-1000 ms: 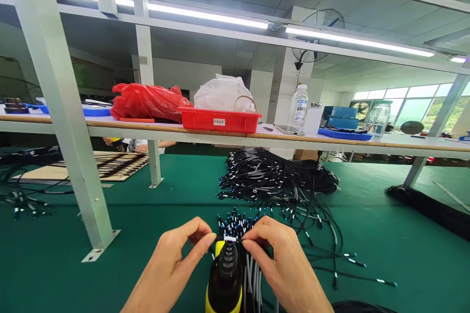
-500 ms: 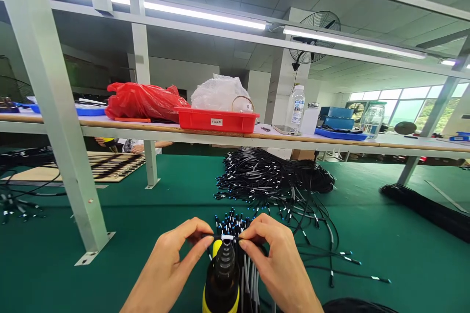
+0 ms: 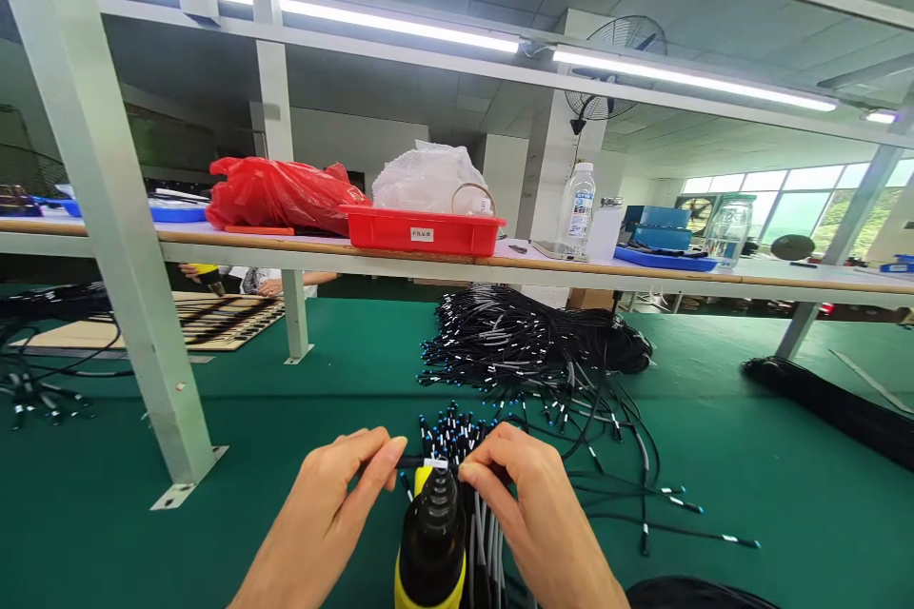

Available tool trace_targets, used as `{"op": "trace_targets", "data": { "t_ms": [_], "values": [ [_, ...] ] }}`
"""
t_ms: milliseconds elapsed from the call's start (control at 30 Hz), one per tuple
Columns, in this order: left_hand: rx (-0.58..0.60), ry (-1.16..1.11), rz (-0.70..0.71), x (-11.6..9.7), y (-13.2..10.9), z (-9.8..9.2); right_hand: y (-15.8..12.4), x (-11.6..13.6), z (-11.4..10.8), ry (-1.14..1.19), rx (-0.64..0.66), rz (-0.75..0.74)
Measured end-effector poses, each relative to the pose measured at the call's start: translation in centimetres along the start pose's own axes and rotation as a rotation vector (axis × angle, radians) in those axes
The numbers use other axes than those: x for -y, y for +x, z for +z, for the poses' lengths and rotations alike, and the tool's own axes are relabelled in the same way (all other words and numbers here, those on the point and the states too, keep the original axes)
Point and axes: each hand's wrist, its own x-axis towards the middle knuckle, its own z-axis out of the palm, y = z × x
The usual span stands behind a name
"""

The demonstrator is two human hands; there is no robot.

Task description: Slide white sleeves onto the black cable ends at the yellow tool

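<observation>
A black cable with a white sleeve (image 3: 435, 463) stretches level between my hands. My left hand (image 3: 343, 495) pinches its left end between thumb and forefinger. The thumb and forefinger of my right hand (image 3: 525, 495) are closed on it just right of the sleeve. Right beneath the sleeve stands the ribbed black nozzle of a yellow-and-black heat gun (image 3: 435, 533), pointing up. Behind it lies a bundle of cables with blue tips (image 3: 453, 428), some grey lengths running toward me beside the gun.
A large pile of black cables (image 3: 528, 333) lies farther back on the green table (image 3: 343, 352). More cables (image 3: 821, 400) lie at right. Overhead, a shelf carries a red tray (image 3: 428, 233) and a bottle (image 3: 578, 205). A metal post (image 3: 135, 238) rises at left. Another person's hands show far left.
My left hand has shifted slightly left and up along the cable, its thumb now lying higher. The white sleeve has moved a little left over the nozzle. My right hand has moved slightly left.
</observation>
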Motion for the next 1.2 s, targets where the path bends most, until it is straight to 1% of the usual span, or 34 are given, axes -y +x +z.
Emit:
{"op": "trace_targets", "data": {
  "t_ms": [200,300,367,467,567,667,833,900,1067,1200],
  "values": [
    [0.038,-0.06,0.054,-0.53,0.17,-0.24,0.21,0.07,0.06,0.049,-0.061,0.013],
    [0.043,-0.06,0.057,-0.59,0.08,-0.25,0.25,-0.01,0.0,0.049,-0.052,0.011],
    [0.02,-0.019,0.062,-0.5,0.0,-0.09,0.18,-0.08,-0.04,0.03,-0.028,0.012],
    [-0.051,0.04,0.081,-0.38,-0.1,0.28,0.05,-0.07,-0.1,-0.02,0.017,0.026],
    [-0.086,0.051,0.1,-0.47,-0.15,0.47,-0.01,0.08,-0.21,-0.053,0.051,0.027],
    [-0.093,0.076,0.125,-0.57,-0.15,0.44,-0.07,0.14,-0.28,-0.042,0.044,0.02],
    [-0.138,0.114,0.139,-0.26,-0.08,0.47,-0.29,-0.12,-0.09,-0.01,0.032,0.011],
    [-0.123,0.121,0.129,-0.16,-0.02,0.56,-0.34,-0.21,-0.02,-0.02,0.032,0.016],
    [-0.034,0.129,0.094,-0.08,0.14,0.69,-0.33,-0.21,-0.05,0.005,0.027,0.011],
    [-0.031,0.118,0.096,-0.05,0.17,0.61,-0.19,-0.3,-0.18,0.079,-0.004,0.006]
  ]
}}
